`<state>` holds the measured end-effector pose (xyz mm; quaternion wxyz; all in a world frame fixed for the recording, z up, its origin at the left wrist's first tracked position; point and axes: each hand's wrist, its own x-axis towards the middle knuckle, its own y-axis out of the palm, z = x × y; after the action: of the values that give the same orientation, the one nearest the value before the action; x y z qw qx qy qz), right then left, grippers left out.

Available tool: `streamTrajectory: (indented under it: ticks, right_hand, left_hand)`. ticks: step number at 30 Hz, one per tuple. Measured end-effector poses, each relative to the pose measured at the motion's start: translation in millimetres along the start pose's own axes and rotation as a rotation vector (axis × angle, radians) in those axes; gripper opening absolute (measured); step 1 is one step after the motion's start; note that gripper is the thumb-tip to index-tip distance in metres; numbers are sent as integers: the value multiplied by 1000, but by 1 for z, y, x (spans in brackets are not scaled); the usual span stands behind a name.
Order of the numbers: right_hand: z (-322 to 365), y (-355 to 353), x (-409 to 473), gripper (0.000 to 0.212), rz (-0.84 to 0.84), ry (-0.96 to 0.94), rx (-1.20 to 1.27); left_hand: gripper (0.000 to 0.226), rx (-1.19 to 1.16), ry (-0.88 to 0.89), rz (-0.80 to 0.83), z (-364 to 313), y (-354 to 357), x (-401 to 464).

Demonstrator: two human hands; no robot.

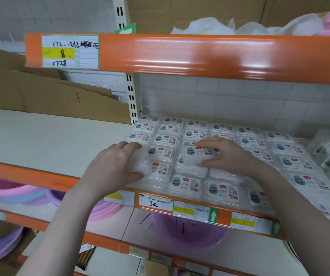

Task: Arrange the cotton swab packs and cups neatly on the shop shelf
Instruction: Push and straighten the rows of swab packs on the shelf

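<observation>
- Shelf [60,140], mid-frame: swab packs [196,134] are laid in rows right of centre.
- Left hand [116,164] is curled round one pack [146,162]; right hand [226,154] pinches another pack [195,154].
- Step judged: aligning rows; next, both packs need seating flush.

Clear plastic cotton swab packs [184,186] lie in rows on the right part of the white shelf [50,140]. Flattened brown cardboard [46,96] stands behind its left part. Pink and purple plastic basins [10,192] sit on the shelf below.
</observation>
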<state>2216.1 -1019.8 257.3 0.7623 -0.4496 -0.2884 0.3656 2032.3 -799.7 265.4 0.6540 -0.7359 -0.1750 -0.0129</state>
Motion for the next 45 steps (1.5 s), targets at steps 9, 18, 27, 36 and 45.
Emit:
streamTrajectory:
  ticks: [9,18,27,36,45]
  right_hand:
    - [30,8,-26,54,-155,-8,-95]
    - [50,46,-55,51,-225,-25,-141]
    - [39,66,-49,47,-298,-31,-302]
    - [45,78,-53,44,-348,18,-381]
    - [49,76,-64,39,-550,123,-361]
  left_hand:
    - [68,-4,5,-5,9,-2,4]
    - [69,-42,54,-10,12,0,12]
    - [69,-61,128,0,17,3,18]
    - [70,-98,205,29,31,7,21]
    - [71,-138,302,64,34,11,27]
